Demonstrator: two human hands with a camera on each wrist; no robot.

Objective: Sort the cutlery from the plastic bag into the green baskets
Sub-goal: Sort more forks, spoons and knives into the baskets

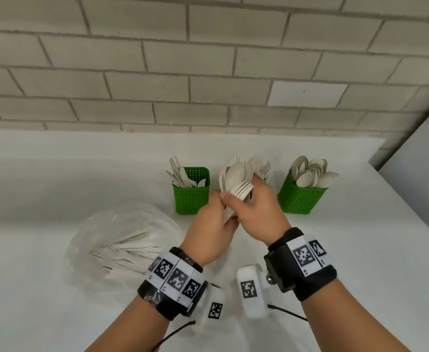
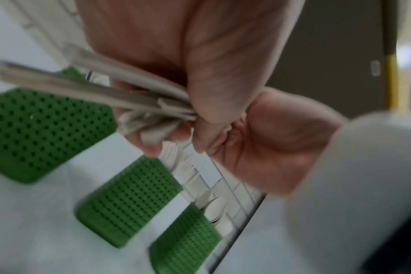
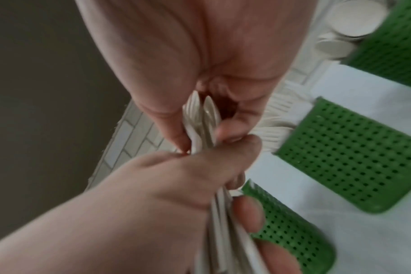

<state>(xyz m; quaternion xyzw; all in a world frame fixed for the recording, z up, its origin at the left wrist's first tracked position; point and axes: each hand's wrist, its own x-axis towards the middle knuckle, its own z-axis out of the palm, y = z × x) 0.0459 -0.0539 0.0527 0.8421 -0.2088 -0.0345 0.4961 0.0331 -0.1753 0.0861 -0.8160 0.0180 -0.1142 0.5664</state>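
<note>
On my far left the bag [image 1: 122, 240] lies flat on the white desk [image 1: 360, 250], clear plastic with pale cutlery [image 1: 129, 252] still inside it, fanned out with the handles pointing toward my left wrist. Next along, toward the wall, stands the left basket [image 1: 190, 196], green and perforated, with knives [image 1: 180, 174] upright in it and leaning to the left. My left hand [image 1: 212, 229] is raised in front of that basket, fingers curled round the handles of a bundle [image 1: 236, 181] of spoons and forks; the left wrist view shows the handles [image 2: 94, 92] gripped in the fist, though it is blurred. My right hand [image 1: 256, 212] is just beside it, touching it, and grasps the same bundle higher up, near the heads; in the right wrist view the thumb and fingers pinch the stack where spoon bowls and fork tines stick out. From the head view the bundle covers most of the middle basket [image 3: 354, 153], which I can only make out properly from the wrist cameras, standing between the other two with forks [image 1: 260, 165] showing above it behind my hands. On the right stands the right basket [image 1: 302, 196], tilted a little and packed with spoons [image 1: 310, 172], bowls up. All three baskets are in a row on the desk, near the grey brick wall [image 1: 208, 72]. Both wrists carry black bands with printed markers, and a white camera unit hangs under each.
</note>
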